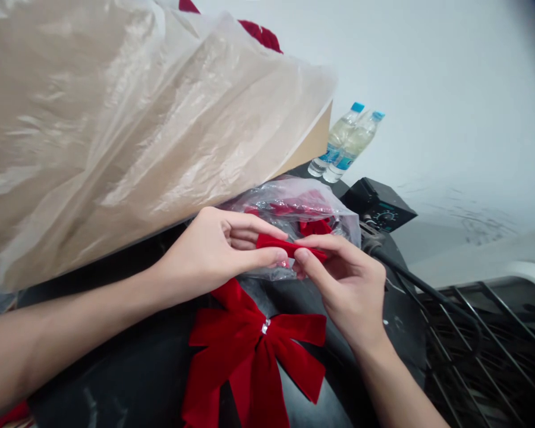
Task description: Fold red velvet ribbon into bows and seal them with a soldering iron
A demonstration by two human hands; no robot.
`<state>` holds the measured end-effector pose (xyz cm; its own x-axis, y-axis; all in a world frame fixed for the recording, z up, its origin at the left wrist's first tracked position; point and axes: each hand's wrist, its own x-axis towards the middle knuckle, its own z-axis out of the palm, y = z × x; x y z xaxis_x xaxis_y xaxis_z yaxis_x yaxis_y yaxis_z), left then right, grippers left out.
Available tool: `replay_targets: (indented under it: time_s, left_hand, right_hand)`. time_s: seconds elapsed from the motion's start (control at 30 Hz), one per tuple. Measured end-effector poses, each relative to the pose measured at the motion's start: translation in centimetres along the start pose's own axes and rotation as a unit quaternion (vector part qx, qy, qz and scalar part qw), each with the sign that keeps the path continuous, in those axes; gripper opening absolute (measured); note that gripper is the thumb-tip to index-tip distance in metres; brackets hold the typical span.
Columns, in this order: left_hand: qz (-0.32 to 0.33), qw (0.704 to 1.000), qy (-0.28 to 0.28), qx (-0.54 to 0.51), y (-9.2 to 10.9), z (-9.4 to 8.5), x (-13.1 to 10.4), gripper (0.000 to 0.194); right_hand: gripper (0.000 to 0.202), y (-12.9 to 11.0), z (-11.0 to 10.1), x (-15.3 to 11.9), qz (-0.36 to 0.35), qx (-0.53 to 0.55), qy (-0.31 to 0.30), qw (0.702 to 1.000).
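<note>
Between my two hands is a small folded piece of red velvet ribbon (271, 242). My left hand (218, 246) pinches its left end between thumb and fingers. At the other end, the thumb and forefinger of my right hand (343, 267) grip it. Just below lie red velvet bows (254, 356) with long tails, overlapping on a black surface (147, 351); a small silvery tie (266, 326) shows at one centre. Behind my hands, a clear plastic bag (289, 193) holds more red velvet pieces, partly hidden by my fingers.
A large cardboard box (310, 142) draped with a translucent plastic sheet (173, 119) fills the upper left. Two water bottles (350, 142) stand behind, near a black control box (378, 205) with a dial. A cable (432, 291) and metal rack (485, 333) are at right.
</note>
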<state>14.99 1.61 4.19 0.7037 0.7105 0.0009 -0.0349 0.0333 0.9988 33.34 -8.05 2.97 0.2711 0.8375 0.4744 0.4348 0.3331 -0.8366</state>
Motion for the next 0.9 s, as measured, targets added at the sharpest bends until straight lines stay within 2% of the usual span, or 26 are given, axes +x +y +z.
replay_targets:
  time_s: [0.33,0.47,0.73,0.9]
  left_hand:
    - [-0.022,0.998,-0.010,-0.054,0.11,0.12,-0.13,0.023]
    - [-0.022,0.999,-0.003,-0.046,0.36,0.22,-0.19,0.020]
    - [0.038,0.999,-0.002,-0.030,0.23,0.35,-0.43,0.017]
    - [0.044,0.999,0.002,-0.012,0.40,0.49,-0.51,0.012]
  right_hand:
    - [0.007,0.24,-0.08,-0.08,0.005,0.013,0.003,1.000]
    - [0.003,0.28,-0.25,-0.16,0.006,0.000,0.013,1.000]
    - [0.002,0.40,-0.33,-0.33,0.007,0.004,0.015,1.000]
    - [0.010,0.27,-0.35,-0.24,0.008,0.018,0.000,1.000]
